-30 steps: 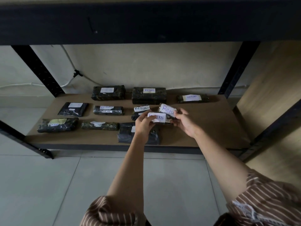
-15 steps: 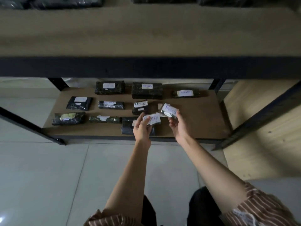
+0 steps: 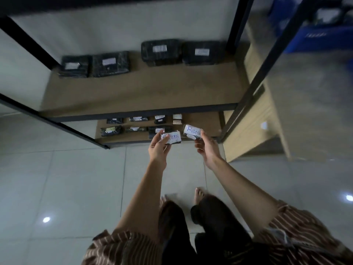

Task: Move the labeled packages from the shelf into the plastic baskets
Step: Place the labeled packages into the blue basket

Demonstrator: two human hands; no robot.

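My left hand (image 3: 159, 148) grips a dark package with a "RETURN" label (image 3: 171, 138), and at its 2 o'clock my right hand (image 3: 207, 148) pinches a second labelled package (image 3: 192, 131); the two hands are held apart. Beyond them, at 12 o'clock, I see more packages on the lower shelf (image 3: 202, 122), then four on the upper shelf (image 3: 137, 92), and a blue basket (image 3: 321, 38) at 2 o'clock.

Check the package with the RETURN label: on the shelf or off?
Off. The left hand grips the RETURN package in the air, in front of the lower shelf.
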